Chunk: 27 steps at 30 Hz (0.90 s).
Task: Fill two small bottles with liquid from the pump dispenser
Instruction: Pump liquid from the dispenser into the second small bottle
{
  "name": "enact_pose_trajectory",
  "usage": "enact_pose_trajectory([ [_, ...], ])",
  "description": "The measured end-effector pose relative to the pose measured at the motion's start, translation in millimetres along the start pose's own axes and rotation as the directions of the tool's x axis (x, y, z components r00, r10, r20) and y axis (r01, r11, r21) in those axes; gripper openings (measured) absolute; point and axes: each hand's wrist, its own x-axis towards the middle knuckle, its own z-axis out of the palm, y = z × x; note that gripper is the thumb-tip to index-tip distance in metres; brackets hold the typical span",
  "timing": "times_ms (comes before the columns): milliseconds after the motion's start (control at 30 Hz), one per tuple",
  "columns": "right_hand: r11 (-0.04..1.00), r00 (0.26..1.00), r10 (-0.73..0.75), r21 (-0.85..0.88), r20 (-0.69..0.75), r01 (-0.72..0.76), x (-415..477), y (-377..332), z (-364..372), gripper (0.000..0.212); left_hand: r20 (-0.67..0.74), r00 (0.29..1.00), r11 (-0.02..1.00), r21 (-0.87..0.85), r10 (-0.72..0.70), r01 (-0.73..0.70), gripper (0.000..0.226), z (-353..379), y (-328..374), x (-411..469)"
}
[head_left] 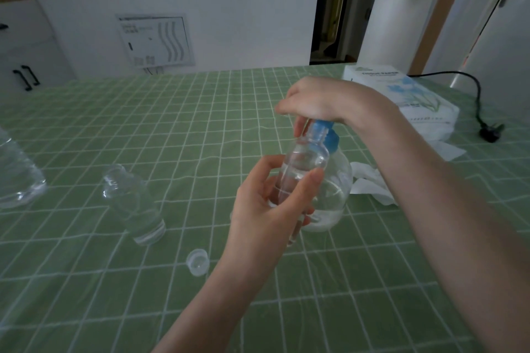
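My left hand (266,206) grips a small clear bottle (304,163) and holds it tilted, its open neck up against the blue pump head (325,130). My right hand (318,100) rests on top of that pump head, fingers curled over it. The round clear pump dispenser (335,192) stands on the green checked cloth (172,129) behind the held bottle, with some liquid in its base. A second small clear bottle (132,203) stands uncapped on the cloth to the left. A clear cap (198,261) lies near the front.
A large clear plastic bottle (17,175) is at the left edge. A tissue pack (401,94) and crumpled tissues (370,186) lie at the right. A black power cord and plug (490,132) trail over the far right. A white cylinder (395,28) stands behind.
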Motion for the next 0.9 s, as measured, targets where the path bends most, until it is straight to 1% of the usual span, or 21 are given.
enact_pose_trajectory([
  [300,0.999,1.000,0.002,0.052,-0.006,-0.001,-0.6,0.8,5.0,0.045,-0.010,1.000,1.000,0.001,-0.016,0.016,0.042,0.4,1.8,-0.1],
  [467,0.998,1.000,0.015,0.062,0.027,-0.016,0.6,4.8,10.0,0.048,-0.006,1.000,1.000,0.011,-0.022,0.022,0.035,1.6,0.4,-1.6],
  [633,0.998,1.000,-0.002,0.068,0.004,0.001,-1.2,3.7,9.1,0.044,-0.007,1.000,1.000,0.020,-0.019,0.019,0.039,0.6,1.1,-0.7],
  [733,0.999,1.000,-0.006,0.039,-0.021,0.007,-1.9,1.7,3.4,0.043,-0.007,1.000,1.000,0.004,-0.008,0.008,0.042,1.3,2.6,-0.6],
  [900,0.999,1.000,0.004,0.036,-0.019,-0.003,-1.0,0.4,0.5,0.043,-0.002,1.000,1.000,0.001,-0.010,0.010,0.042,1.3,2.7,-0.2],
])
